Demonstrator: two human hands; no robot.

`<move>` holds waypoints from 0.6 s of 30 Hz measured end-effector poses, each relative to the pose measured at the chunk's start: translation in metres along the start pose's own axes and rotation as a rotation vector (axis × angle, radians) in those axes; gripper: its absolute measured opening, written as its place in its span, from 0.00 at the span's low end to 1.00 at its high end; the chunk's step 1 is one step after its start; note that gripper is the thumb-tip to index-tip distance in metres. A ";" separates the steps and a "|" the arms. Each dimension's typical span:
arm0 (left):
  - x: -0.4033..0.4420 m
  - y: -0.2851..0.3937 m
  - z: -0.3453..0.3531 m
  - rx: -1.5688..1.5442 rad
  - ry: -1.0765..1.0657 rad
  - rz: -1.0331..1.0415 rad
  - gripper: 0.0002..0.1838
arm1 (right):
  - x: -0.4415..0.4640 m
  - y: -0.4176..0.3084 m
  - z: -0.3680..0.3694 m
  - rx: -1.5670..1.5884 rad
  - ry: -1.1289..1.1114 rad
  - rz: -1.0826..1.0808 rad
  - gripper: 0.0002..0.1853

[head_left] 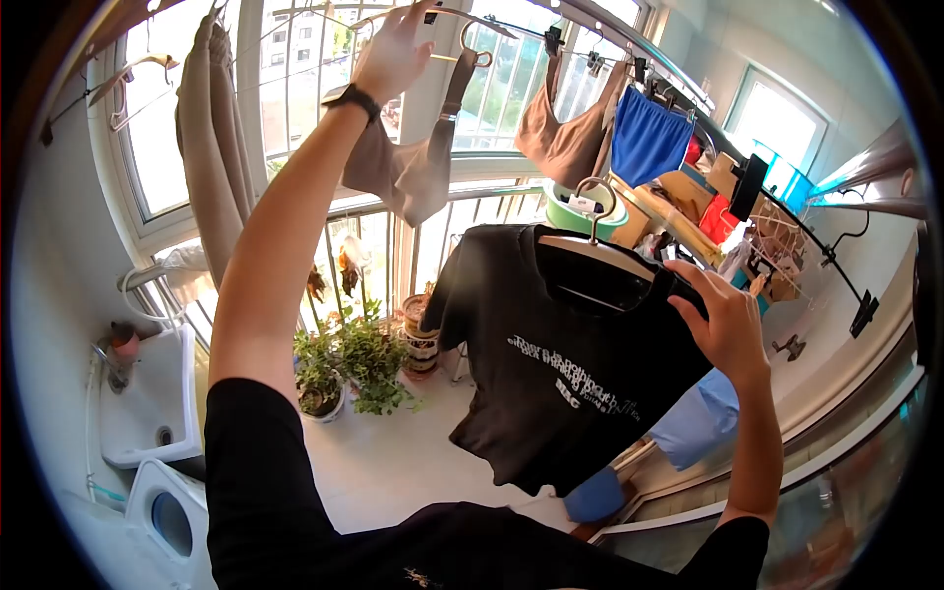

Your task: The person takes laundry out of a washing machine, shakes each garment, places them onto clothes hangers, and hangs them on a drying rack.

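Observation:
My left hand (395, 57) is raised to the top edge of the view, its fingers closed around the middle of a clothes hanger (474, 22); the fingertips are partly cut off. Below that hand hangs a brown bra (408, 177). My right hand (723, 320) grips a black T-shirt (580, 379) at one shoulder, with the thumb in front. White lettering runs across the shirt's chest. Inside its neck sits a second hanger, whose metal hook (598, 202) points up, attached to nothing I can see.
Another brown bra (570, 123) and blue shorts (649, 136) hang at the right. Beige trousers (208, 138) hang at the left. Potted plants (369, 359) stand by the railing. A sink (147, 403) and washing machine (162, 511) are at lower left. Boxes (688, 192) are stacked behind.

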State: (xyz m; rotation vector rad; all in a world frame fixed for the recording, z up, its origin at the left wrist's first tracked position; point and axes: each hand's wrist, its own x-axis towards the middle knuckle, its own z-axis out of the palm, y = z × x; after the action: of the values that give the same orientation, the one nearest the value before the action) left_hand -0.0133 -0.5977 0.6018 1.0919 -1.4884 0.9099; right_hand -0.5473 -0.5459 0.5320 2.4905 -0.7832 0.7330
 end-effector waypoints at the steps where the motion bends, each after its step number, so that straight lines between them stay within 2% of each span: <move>1: 0.015 -0.021 0.020 0.082 -0.001 0.010 0.33 | 0.000 0.008 0.001 0.008 0.021 -0.008 0.21; 2: 0.025 -0.039 0.041 0.310 0.031 0.034 0.43 | 0.001 0.014 0.002 0.016 0.043 -0.012 0.21; 3: 0.039 -0.041 0.043 0.099 -0.161 -0.090 0.48 | 0.003 0.019 0.004 0.027 0.061 -0.013 0.21; 5: 0.054 -0.078 0.066 0.338 0.019 0.151 0.29 | 0.007 0.028 0.006 0.011 0.043 0.014 0.21; 6: 0.063 -0.098 0.076 0.327 0.037 0.144 0.22 | 0.009 0.032 0.008 -0.001 0.036 0.025 0.21; 7: 0.069 -0.091 0.068 0.345 -0.096 0.058 0.16 | 0.011 0.035 0.009 -0.013 0.029 0.038 0.21; 9: 0.072 -0.087 0.060 0.412 -0.120 0.089 0.14 | 0.015 0.038 0.014 -0.026 0.056 0.037 0.22; 11: 0.077 -0.075 0.046 0.340 -0.084 0.101 0.13 | 0.021 0.040 0.018 -0.045 0.070 0.052 0.22; 14: 0.073 -0.074 0.039 0.150 0.137 0.275 0.14 | 0.031 0.040 0.019 -0.097 0.084 0.077 0.22; 17: 0.059 -0.086 0.044 -0.015 0.207 0.276 0.15 | 0.049 0.036 0.023 -0.084 0.134 0.117 0.21; 18: 0.054 -0.075 0.040 -0.024 0.213 0.268 0.14 | 0.059 0.032 0.025 -0.111 0.204 0.045 0.20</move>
State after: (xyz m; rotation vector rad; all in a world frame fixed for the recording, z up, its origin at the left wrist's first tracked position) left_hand 0.0440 -0.6667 0.6475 0.7622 -1.4834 1.1532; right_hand -0.5171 -0.6059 0.5551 2.2633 -0.7853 0.9165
